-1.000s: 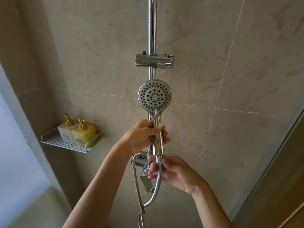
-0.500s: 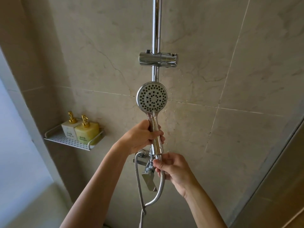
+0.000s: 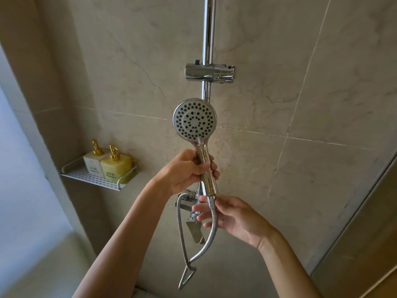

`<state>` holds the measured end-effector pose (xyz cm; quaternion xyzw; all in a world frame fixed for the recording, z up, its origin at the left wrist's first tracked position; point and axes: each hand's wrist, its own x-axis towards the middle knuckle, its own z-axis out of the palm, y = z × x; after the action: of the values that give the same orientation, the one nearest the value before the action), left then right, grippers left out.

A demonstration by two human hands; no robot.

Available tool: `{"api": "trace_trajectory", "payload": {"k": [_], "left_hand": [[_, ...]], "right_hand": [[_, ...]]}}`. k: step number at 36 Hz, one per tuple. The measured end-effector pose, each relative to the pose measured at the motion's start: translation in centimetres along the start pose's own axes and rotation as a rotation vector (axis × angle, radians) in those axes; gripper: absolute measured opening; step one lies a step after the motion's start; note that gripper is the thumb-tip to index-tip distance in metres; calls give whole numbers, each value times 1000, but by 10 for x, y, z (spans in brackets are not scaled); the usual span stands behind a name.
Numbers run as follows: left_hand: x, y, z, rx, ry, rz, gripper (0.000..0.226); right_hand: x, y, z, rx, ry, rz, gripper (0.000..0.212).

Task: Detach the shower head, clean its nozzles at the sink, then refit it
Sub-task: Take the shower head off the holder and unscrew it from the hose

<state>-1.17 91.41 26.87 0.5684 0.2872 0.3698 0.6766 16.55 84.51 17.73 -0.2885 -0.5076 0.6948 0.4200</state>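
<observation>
Right hand (image 3: pixel 234 220) fingers have loosened since a half-second back, now lightly pinching the hose nut (image 3: pixel 210 202) under the shower head (image 3: pixel 195 121); likely mid-unscrewing; left hand (image 3: pixel 187 171) wraps the handle, head up; holder (image 3: pixel 210 72) above it empty; open room rightward, mixer tap (image 3: pixel 191 214) close behind fingers.

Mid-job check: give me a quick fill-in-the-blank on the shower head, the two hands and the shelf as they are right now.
1. The left hand grips the shower head by its ____.
2. The right hand pinches the ____ nut just below the handle.
3. The slider bracket on the rail holds ____.
4. The wall shelf carries ____ pump bottles.

Missing words: handle; hose; nothing; two
</observation>
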Motion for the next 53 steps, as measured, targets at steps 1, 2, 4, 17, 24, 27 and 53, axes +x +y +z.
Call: {"api": "trace_trajectory", "payload": {"k": [1,2,4,17,24,27,53], "left_hand": [[0,1,0,-6,-5,1,24],[0,2,1,-8,-9,2,24],[0,3,1,-3,-9,3,24],[3,-8,5,64,89,6,23],[1,-8,0,42,80,1,22],[1,-9,2,18,70,3,20],[-1,-9,8,-13,116,39,20]], "right_hand": [[0,-1,0,2,-12,11,38],[0,-1,0,4,-16,15,38],[0,-1,1,-7,10,10,36],[7,23,24,-422,584,-218,22],[-6,10,4,-103,166,-81,27],[-7,11,1,-78,71,-52,31],[-1,18,4,-288,351,-161,30]]}}
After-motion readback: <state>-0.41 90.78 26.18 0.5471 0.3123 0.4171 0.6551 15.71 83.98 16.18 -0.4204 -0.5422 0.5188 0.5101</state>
